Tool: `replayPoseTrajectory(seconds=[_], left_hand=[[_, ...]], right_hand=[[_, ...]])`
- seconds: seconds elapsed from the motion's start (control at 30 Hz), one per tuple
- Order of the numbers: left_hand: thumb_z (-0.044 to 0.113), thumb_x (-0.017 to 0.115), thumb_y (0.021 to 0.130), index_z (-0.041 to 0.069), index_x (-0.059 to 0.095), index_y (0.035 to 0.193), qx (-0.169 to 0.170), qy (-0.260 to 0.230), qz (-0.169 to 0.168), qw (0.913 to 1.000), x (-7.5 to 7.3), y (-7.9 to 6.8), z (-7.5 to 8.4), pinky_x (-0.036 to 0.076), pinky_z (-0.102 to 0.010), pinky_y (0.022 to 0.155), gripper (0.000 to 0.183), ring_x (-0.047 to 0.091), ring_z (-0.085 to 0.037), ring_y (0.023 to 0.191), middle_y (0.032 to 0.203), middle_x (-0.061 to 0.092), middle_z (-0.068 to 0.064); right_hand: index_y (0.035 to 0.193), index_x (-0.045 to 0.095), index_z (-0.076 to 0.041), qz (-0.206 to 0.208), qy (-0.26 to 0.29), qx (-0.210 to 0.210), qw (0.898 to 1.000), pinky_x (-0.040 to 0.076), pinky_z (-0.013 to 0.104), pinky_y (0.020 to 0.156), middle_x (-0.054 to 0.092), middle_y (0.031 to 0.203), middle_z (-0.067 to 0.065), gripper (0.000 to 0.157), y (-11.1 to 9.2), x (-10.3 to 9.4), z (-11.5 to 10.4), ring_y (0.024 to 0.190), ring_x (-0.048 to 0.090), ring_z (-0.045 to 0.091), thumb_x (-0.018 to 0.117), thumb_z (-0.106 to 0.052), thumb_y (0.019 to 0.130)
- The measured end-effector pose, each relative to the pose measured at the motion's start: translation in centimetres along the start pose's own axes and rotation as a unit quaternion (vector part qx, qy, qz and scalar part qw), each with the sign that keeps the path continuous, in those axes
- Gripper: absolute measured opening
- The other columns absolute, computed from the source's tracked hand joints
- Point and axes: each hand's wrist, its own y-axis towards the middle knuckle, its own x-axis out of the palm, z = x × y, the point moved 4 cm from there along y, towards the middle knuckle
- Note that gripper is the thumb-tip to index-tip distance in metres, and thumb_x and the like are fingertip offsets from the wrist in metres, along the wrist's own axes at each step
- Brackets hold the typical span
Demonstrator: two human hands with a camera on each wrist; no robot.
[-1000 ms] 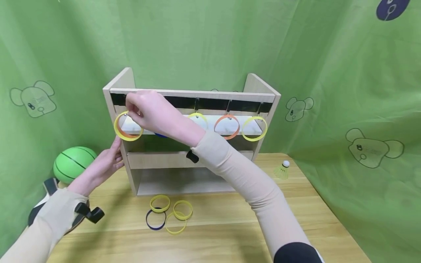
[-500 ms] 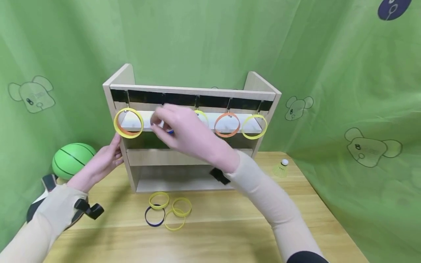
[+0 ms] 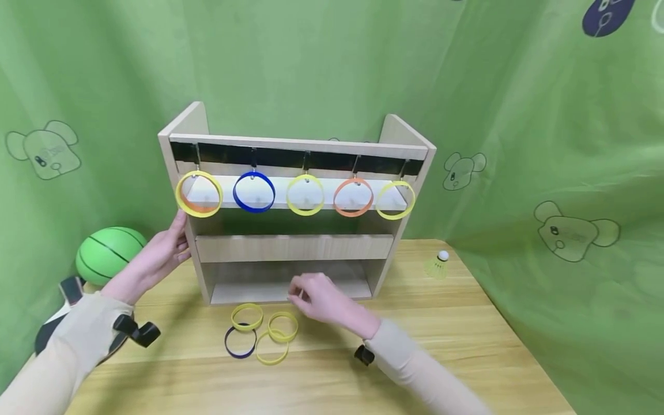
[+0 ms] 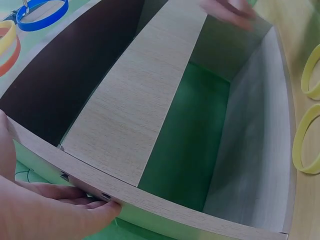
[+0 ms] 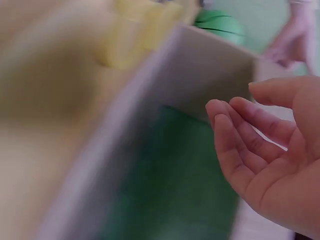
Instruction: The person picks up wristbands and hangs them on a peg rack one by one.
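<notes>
A pale wooden rack [image 3: 295, 248] has a black strip with a row of hooks. From these hang a yellow band and an orange band together at the left, then a blue band [image 3: 253, 209], a yellow band [image 3: 305, 212], an orange band [image 3: 353, 214] and another yellow band [image 3: 395, 217]. My left hand [image 3: 162, 256] rests against the rack's left side panel [image 4: 175, 200]. My right hand [image 3: 321, 297] is in front of the lower shelf, fingers loosely bent and holding nothing. Several yellow bands [image 3: 247, 328] and a dark blue band [image 3: 240, 356] lie on the table near it.
A green ball [image 3: 110, 253] sits left of the rack, behind my left forearm. A black-and-white object [image 3: 70, 291] is partly hidden beneath that sleeve. On the right of the wooden table [image 3: 441, 346] stands a shuttlecock [image 3: 440, 264]. Green curtains [image 3: 311, 69] surround the table.
My right hand has moved from the left hook down and right towards the table, uncovering the blue and middle yellow bands. The left hand stays against the side panel.
</notes>
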Motion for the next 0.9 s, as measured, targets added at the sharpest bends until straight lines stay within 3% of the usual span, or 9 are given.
replayPoseTrajectory(seconds=[0.17,0.33,0.57,0.77,0.9], left_hand=[[0.065,0.023,0.100,-0.006,-0.009,0.154,0.000,0.001,0.003,1.0000,0.0,0.0,-0.1,-0.002,-0.057,0.127,0.094,-0.004,-0.040,0.155,0.164,-0.007,-0.028],[0.065,0.022,0.099,-0.006,-0.008,0.154,0.002,0.006,0.002,1.0000,0.0,-0.1,-0.1,-0.002,-0.057,0.126,0.095,-0.003,-0.042,0.154,0.164,-0.005,-0.029],[0.065,0.022,0.100,-0.007,-0.008,0.154,0.002,0.004,0.004,1.0000,0.0,0.0,0.0,-0.003,-0.058,0.126,0.095,-0.004,-0.043,0.153,0.163,-0.005,-0.030],[0.064,0.023,0.100,-0.007,-0.009,0.154,0.000,0.001,0.005,1.0000,0.0,0.0,-0.1,-0.002,-0.058,0.126,0.095,-0.005,-0.043,0.154,0.163,-0.007,-0.030],[0.065,0.021,0.100,-0.006,-0.006,0.155,-0.002,0.009,0.007,0.9999,0.0,0.0,-0.1,-0.001,-0.057,0.127,0.094,-0.002,-0.042,0.154,0.164,-0.003,-0.029]], right_hand=[[0.088,0.068,-0.005,-0.056,0.036,0.058,0.996,0.054,0.010,0.060,0.074,0.080,0.007,0.006,-1.3,3.6,2.5,0.065,0.064,0.006,0.065,-0.007,0.092],[0.087,0.069,-0.005,-0.083,0.020,0.094,0.992,0.047,0.007,0.056,0.070,0.075,0.005,0.006,-1.7,5.4,3.6,0.060,0.052,0.000,0.066,-0.008,0.091],[0.080,0.066,-0.009,-0.096,-0.020,0.106,0.990,0.040,0.012,0.058,0.061,0.070,-0.002,0.009,-1.4,6.7,3.9,0.063,0.044,0.001,0.071,-0.012,0.088],[0.082,0.067,-0.008,-0.106,-0.012,0.110,0.988,0.043,0.011,0.057,0.065,0.075,0.002,0.006,-1.1,7.1,3.9,0.064,0.046,0.002,0.070,-0.005,0.087],[0.084,0.068,-0.006,-0.091,-0.006,0.102,0.991,0.045,0.010,0.058,0.069,0.077,0.005,0.005,-1.2,6.9,3.8,0.064,0.051,0.003,0.067,-0.002,0.088]])
